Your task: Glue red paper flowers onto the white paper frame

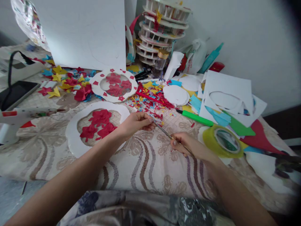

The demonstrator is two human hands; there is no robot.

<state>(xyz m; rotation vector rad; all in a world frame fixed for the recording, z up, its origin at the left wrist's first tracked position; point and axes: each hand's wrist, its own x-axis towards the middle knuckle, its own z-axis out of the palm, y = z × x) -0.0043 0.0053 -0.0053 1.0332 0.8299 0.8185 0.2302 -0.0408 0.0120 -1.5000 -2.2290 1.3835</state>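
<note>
My right hand point(182, 142) grips a pair of long, thin metal tweezers point(164, 130), pointing up and to the left. Their tip reaches the fingers of my left hand point(138, 121), which are pinched together. Whatever is between those fingers is too small to make out. Under and beside my left forearm lies a white scalloped paper ring point(73, 131), with red paper flowers point(100, 117) inside its opening. Behind it rests a second white ring point(96, 82) dotted with red pieces, with more red flowers in its middle. Small coloured paper scraps point(150, 97) are scattered just beyond my hands.
A yellow tape roll point(222, 141) and a green cutter point(197, 118) lie near my right hand. To the left are a glue gun point(28, 113) and a phone point(17, 92). A tiered white stand point(162, 29) and a white board point(82, 34) rise at the back.
</note>
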